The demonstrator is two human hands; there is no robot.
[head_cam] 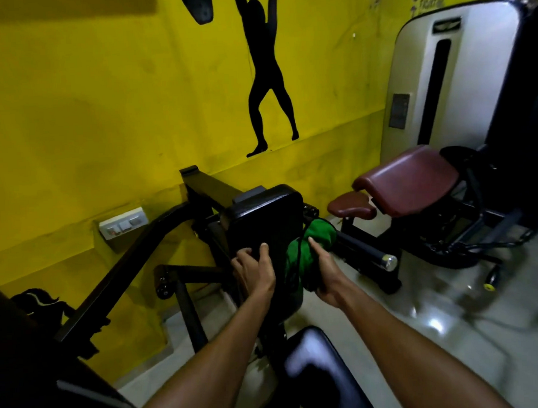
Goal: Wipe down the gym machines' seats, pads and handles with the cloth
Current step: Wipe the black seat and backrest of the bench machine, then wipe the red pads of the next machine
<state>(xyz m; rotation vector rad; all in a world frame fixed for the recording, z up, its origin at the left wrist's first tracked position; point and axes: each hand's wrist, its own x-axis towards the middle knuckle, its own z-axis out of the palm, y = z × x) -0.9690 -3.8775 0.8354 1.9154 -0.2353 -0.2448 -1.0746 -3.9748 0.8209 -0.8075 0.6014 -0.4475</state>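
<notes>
The cloth, green and bunched, is pressed against the right edge of the black back pad, our right hand clamped on it. Our left hand grips the pad's left edge, fingers curled around it. We judge this pad is mid-wipe. The black seat below the pad and the maroon bench right of it look still to do.

Upright black padded backrest ahead, green cloth against its right edge; maroon padded seat farther right.
</notes>
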